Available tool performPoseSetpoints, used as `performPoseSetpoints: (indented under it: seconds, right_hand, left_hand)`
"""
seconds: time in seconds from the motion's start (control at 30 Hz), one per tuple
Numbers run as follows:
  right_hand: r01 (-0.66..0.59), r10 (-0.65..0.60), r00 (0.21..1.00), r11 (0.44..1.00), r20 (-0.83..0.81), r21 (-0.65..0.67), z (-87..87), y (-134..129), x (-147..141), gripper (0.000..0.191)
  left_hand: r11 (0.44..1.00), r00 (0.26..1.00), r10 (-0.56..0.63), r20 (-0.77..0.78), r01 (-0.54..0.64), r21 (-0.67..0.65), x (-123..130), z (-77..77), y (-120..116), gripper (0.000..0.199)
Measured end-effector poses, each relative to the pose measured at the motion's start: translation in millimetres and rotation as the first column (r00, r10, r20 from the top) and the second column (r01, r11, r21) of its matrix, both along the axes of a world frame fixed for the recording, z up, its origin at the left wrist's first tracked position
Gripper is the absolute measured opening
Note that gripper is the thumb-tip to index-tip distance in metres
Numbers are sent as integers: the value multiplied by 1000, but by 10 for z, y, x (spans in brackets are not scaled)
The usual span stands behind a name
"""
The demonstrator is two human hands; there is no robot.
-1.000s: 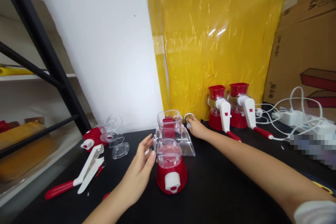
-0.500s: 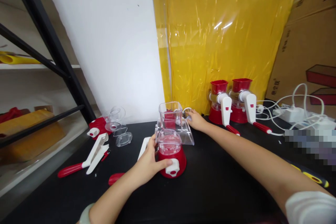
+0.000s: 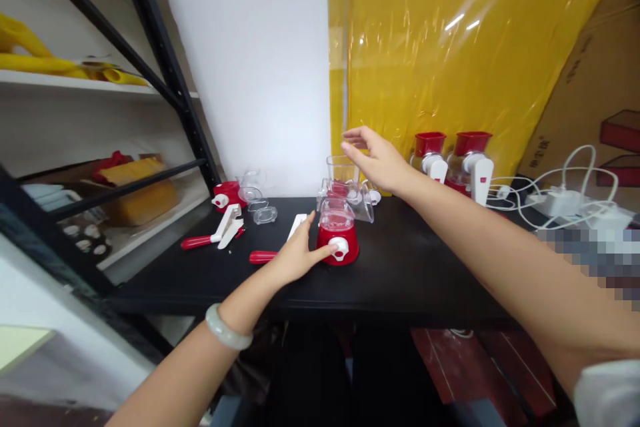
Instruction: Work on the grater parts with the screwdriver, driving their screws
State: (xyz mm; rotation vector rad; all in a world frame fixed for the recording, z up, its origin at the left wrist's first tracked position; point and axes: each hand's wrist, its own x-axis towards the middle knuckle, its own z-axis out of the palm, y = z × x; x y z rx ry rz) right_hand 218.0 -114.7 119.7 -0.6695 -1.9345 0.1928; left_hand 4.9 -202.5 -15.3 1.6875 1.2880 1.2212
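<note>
A red base with a clear cup on top stands upright near the middle of the frame, its long axis vertical and a white knob facing the viewer. The left hand is the nearer of the 2 hands: the base lies just to its right, between thumb and forefinger. It grasps the left front of the base, thumb on the knob and forefinger straight along the side; its other fingers are hard to make out, so I cannot tell how firm the hold is. The right hand is raised above and to the right of the base, well apart from it, fingers loosely bent and nothing visible in them.

Behind the base stand a clear funnel and a slanting clear chute; whether they are joined to it I cannot tell. Left of the base, a red handle lies on the black desk. Farther left are another red base and a crank. At the right of the frame are 2 grinders, partly behind the right arm, and white cables.
</note>
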Motion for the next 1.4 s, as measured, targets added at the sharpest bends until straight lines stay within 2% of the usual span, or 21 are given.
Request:
performPoseSetpoints:
  seconds: [0.07,0.2,0.27,0.37,0.43,0.57,0.7,0.83,0.93,1.03,1.13,1.2,1.3,1.4]
  right_hand:
    - [41,-44,996,999,75,36,18,-129,-32,40]
    - [137,-158,964,984,212,111,27,-190,-110,45]
    - [207,-216,951,976,222,63,27,-166,-167,54]
    - [307,-271,921,947,279,-93,35,-136,-255,75]
    - [370,-309,888,920,340,-128,58,-131,-300,80]
    - [430,-337,807,898,484,-91,133,-137,-335,68]
    - [434,-322,775,897,543,-87,184,-144,-334,59]
    - [409,-295,773,908,562,-86,201,-120,-330,55]
    - [331,-212,800,936,561,-119,207,-31,-278,52]
    - [139,6,856,961,517,-240,220,131,-174,53]
    - [-47,257,837,914,483,-404,261,289,-69,55]
    - [-102,327,819,891,471,-442,321,344,-7,59]
    - [-149,302,873,913,384,-379,463,342,141,68]
    - [-111,178,957,955,231,-277,607,300,412,68]
  left_hand:
    - [998,992,-9,-126,16,58,-22,32,-65,86]
    - [988,977,14,-213,19,154,16,-46,-88,83]
    - [984,973,56,-224,-16,177,64,-111,-60,81]
    - [979,969,105,-224,-61,197,130,-169,-27,83]
    - [979,961,138,-240,-95,182,159,-176,-18,89]
    - [967,920,246,-306,-213,136,191,-154,-13,98]
    - [964,912,255,-321,-215,154,191,-130,-18,86]
    - [963,904,257,-343,-210,169,162,-133,-5,83]
    - [960,889,274,-366,-228,164,142,-141,8,89]
    - [963,884,262,-386,-214,164,127,-132,11,89]
    - [970,878,230,-419,-173,169,116,-113,6,86]
    - [972,873,219,-436,-159,172,110,-113,4,87]
    - [980,902,177,-393,-126,151,116,-150,7,89]
    - [990,947,116,-299,-85,115,157,-200,6,106]
